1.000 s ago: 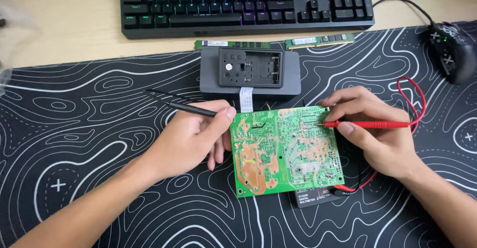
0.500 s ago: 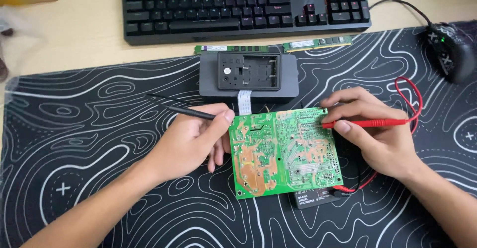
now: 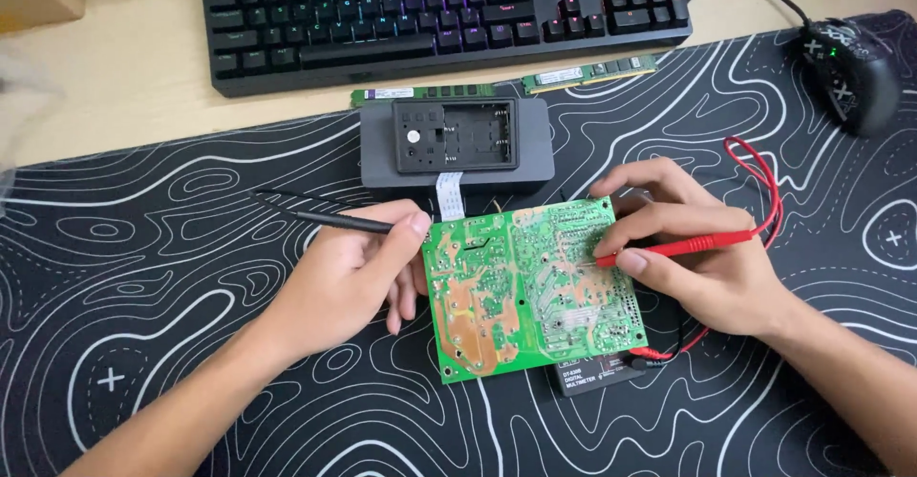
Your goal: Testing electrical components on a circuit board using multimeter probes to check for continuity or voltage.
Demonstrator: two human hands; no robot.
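A green circuit board point(image 3: 530, 291) lies solder-side up on a patterned desk mat point(image 3: 191, 276). The right hand point(image 3: 702, 257) pinches a red probe point(image 3: 683, 245) onto it; the left hand point(image 3: 349, 276) grips a black probe point(image 3: 330, 217) clear of the board, not yet placed

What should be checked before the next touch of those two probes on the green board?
1. Red probe held firmly in right hand: ok.
2. Red tip resting on the green circuit board: ok.
3. Black probe held in left hand: ok.
4. Black tip on the board: not ok, it points away over the mat.
5. Red wire free of tangles: ok.
6. Meter dial setting: cannot tell, the board covers it.
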